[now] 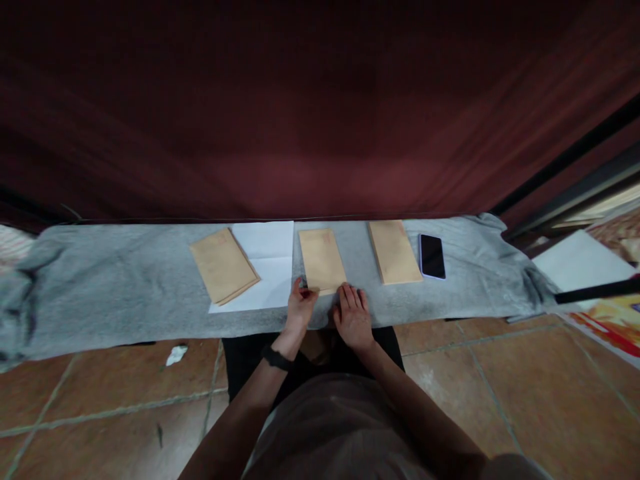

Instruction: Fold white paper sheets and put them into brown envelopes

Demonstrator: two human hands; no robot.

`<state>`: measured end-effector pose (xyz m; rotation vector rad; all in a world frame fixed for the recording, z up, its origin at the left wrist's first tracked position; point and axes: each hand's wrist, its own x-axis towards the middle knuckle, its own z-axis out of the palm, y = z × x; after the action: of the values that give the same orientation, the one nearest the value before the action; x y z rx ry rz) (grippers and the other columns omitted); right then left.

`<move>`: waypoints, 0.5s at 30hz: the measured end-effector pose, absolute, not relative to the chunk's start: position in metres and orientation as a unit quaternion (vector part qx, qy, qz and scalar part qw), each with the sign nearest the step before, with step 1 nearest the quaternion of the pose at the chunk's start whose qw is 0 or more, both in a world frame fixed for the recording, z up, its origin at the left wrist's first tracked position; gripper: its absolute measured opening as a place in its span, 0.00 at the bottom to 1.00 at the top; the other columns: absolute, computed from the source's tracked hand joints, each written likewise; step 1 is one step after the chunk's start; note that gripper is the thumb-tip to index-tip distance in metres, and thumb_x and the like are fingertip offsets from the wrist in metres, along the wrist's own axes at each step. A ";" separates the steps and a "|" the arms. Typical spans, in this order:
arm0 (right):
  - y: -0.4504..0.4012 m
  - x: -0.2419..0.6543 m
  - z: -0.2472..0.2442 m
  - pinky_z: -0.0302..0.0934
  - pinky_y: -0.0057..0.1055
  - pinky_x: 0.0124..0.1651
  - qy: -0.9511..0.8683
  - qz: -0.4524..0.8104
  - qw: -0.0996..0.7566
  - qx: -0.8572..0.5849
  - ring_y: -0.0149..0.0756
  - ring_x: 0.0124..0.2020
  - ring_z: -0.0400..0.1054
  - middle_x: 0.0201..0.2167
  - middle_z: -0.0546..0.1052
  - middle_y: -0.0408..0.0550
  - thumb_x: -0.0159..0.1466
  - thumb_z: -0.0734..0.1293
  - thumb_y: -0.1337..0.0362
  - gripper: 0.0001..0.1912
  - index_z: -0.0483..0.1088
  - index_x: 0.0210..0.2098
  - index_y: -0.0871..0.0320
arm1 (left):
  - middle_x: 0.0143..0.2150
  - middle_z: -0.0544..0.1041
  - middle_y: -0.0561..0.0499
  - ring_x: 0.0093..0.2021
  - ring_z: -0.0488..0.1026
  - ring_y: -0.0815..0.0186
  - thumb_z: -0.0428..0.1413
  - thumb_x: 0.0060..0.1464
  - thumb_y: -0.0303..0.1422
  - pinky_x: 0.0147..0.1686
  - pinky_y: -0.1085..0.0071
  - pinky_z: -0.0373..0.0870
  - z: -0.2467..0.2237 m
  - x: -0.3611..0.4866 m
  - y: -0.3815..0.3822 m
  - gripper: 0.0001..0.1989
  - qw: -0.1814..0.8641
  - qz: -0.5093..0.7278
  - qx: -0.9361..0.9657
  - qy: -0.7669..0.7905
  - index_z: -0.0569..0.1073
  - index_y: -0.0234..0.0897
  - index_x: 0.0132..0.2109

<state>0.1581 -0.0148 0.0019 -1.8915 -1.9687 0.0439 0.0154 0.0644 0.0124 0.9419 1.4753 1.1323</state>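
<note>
A tan envelope-like paper (323, 259) lies flat in the middle of the grey cloth. My left hand (301, 307) pinches its near left corner between thumb and fingers. At the near right corner, my right hand (354, 315) rests palm down, fingertips on or beside the edge, holding nothing. To the left, a small pile of tan papers (223, 265) overlaps a white sheet (270, 267). A thicker tan stack (395, 252) sits to the right.
A phone (432, 256) lies right of the thick stack on the grey cloth (125, 280). A dark red panel (320, 133) rises behind the cloth's far edge. White board (583, 263) and colourful packaging are at the far right. A white scrap (177, 355) is on the tiled floor.
</note>
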 end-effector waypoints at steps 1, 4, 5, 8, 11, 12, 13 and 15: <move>-0.014 0.158 0.003 0.46 0.52 0.71 -0.706 0.015 0.207 -0.677 0.50 0.68 0.58 0.67 0.66 0.62 0.70 0.59 0.65 0.28 0.61 0.67 0.68 | 0.31 0.78 0.55 0.30 0.75 0.67 0.64 0.44 0.29 0.35 0.69 0.73 0.013 0.016 0.065 0.28 0.509 0.472 0.383 0.609 0.71 0.37 0.55; -0.012 0.160 0.007 0.48 0.53 0.70 -0.708 0.012 0.212 -0.673 0.50 0.67 0.59 0.65 0.69 0.62 0.70 0.60 0.65 0.26 0.62 0.66 0.67 | 0.31 0.78 0.54 0.28 0.73 0.67 0.64 0.44 0.30 0.32 0.71 0.71 0.016 0.019 0.067 0.25 0.518 0.474 0.396 0.592 0.73 0.35 0.52; -0.010 0.160 0.010 0.50 0.53 0.69 -0.707 0.010 0.211 -0.675 0.50 0.65 0.61 0.64 0.70 0.62 0.70 0.60 0.64 0.26 0.62 0.66 0.66 | 0.31 0.78 0.54 0.29 0.73 0.67 0.64 0.44 0.30 0.32 0.71 0.70 0.018 0.020 0.067 0.23 0.517 0.476 0.402 0.587 0.74 0.35 0.50; -0.003 0.160 0.019 0.60 0.48 0.62 -0.699 0.010 0.195 -0.688 0.50 0.59 0.66 0.60 0.73 0.61 0.70 0.62 0.64 0.23 0.65 0.63 0.64 | 0.32 0.78 0.53 0.30 0.73 0.67 0.62 0.46 0.31 0.33 0.71 0.70 0.029 0.024 0.067 0.20 0.513 0.475 0.427 0.573 0.76 0.35 0.49; 0.007 0.163 0.027 0.67 0.40 0.52 -0.684 0.034 0.196 -0.702 0.47 0.51 0.71 0.54 0.76 0.60 0.71 0.60 0.65 0.20 0.68 0.61 0.59 | 0.32 0.77 0.53 0.31 0.73 0.67 0.62 0.50 0.34 0.35 0.71 0.72 0.046 0.029 0.063 0.21 0.519 0.457 0.464 0.553 0.75 0.35 0.51; 0.011 0.165 0.028 0.68 0.38 0.49 -0.671 0.054 0.217 -0.707 0.45 0.48 0.73 0.52 0.77 0.59 0.72 0.58 0.66 0.20 0.69 0.61 0.58 | 0.32 0.78 0.53 0.31 0.74 0.67 0.62 0.52 0.36 0.35 0.70 0.73 0.051 0.030 0.062 0.22 0.524 0.453 0.473 0.544 0.75 0.35 0.53; 0.015 0.168 0.029 0.69 0.37 0.46 -0.649 0.086 0.257 -0.711 0.44 0.45 0.74 0.50 0.77 0.59 0.72 0.57 0.66 0.20 0.70 0.59 0.57 | 0.33 0.78 0.51 0.33 0.75 0.66 0.61 0.55 0.40 0.35 0.70 0.73 0.055 0.031 0.060 0.23 0.531 0.451 0.478 0.534 0.74 0.35 0.55; 0.023 0.175 0.028 0.70 0.35 0.43 -0.585 0.154 0.356 -0.712 0.41 0.40 0.75 0.46 0.78 0.57 0.72 0.56 0.64 0.18 0.74 0.52 0.57 | 0.39 0.80 0.47 0.38 0.77 0.64 0.56 0.61 0.47 0.36 0.70 0.75 0.060 0.032 0.056 0.26 0.549 0.449 0.474 0.521 0.73 0.35 0.58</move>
<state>0.1745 0.0225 0.0283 -1.8391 -1.5119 0.3971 0.0322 0.0562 0.0604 1.1231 1.2349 1.0643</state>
